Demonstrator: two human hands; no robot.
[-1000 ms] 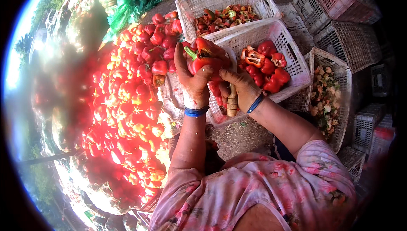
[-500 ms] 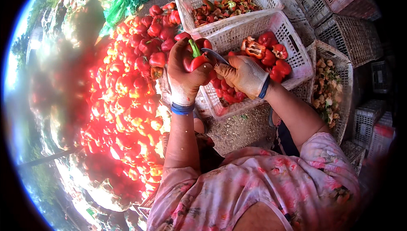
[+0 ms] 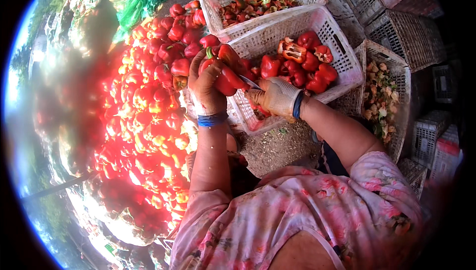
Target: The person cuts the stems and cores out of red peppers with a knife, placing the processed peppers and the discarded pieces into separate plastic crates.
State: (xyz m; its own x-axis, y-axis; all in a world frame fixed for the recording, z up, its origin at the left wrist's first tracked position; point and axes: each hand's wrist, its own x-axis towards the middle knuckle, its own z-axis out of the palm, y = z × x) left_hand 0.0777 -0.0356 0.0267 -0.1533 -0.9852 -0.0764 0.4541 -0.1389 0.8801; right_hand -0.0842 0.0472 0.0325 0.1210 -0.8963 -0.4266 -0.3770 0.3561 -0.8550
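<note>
My left hand, in a stained work glove with a blue band at the wrist, is closed around a red bell pepper. The pepper's green stem shows at its upper left. A knife is gripped in my gloved right hand, its blade pointing left against or just beside the pepper's right side. Most of the handle is hidden by my fingers. Both hands are over the near-left edge of a white plastic crate, which holds whole and cut red peppers.
A large heap of red peppers lies at the left, partly washed out by glare. Beyond the near crate, another white crate contains pepper scraps. Pale cores fill a crate at the right, with stacked crates behind. Green netting lies far left.
The pepper has been turned in my left hand, so its stem points further up and left and more red side shows. My right hand and the knife have shifted left and slightly lower.
</note>
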